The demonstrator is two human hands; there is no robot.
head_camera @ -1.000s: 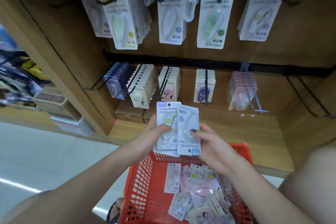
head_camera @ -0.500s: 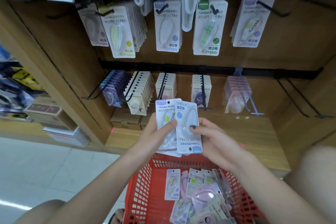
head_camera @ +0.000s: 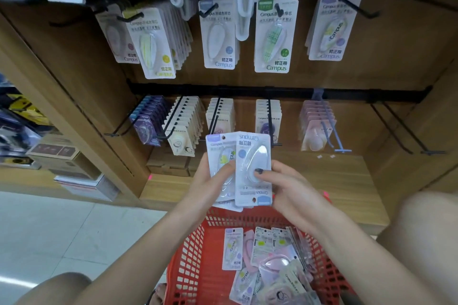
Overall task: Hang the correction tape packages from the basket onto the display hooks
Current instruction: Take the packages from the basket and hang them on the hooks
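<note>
My left hand (head_camera: 210,182) grips a small stack of correction tape packages (head_camera: 220,156), thumb across the front. My right hand (head_camera: 290,188) pinches a blue-dot package (head_camera: 252,156) held upside down, overlapping that stack. Both are raised above the red basket (head_camera: 195,255), which holds several loose packages (head_camera: 267,262). Above, black display hooks carry Campus packages: a blue-dot one (head_camera: 219,37), a yellow one (head_camera: 153,44), a green one (head_camera: 275,34), a purple one (head_camera: 332,30).
A lower hook row holds packed rows of smaller packages (head_camera: 183,124). Bare black hooks (head_camera: 406,131) stick out at lower right. A wooden shelf board (head_camera: 334,181) lies behind the basket. Boxes (head_camera: 59,156) stand on the left, tiled floor (head_camera: 49,242) below.
Both hands have lifted the packages slightly toward the display. The blue-dot package in the right hand has slid further over the left hand's stack. The view has tilted up.
</note>
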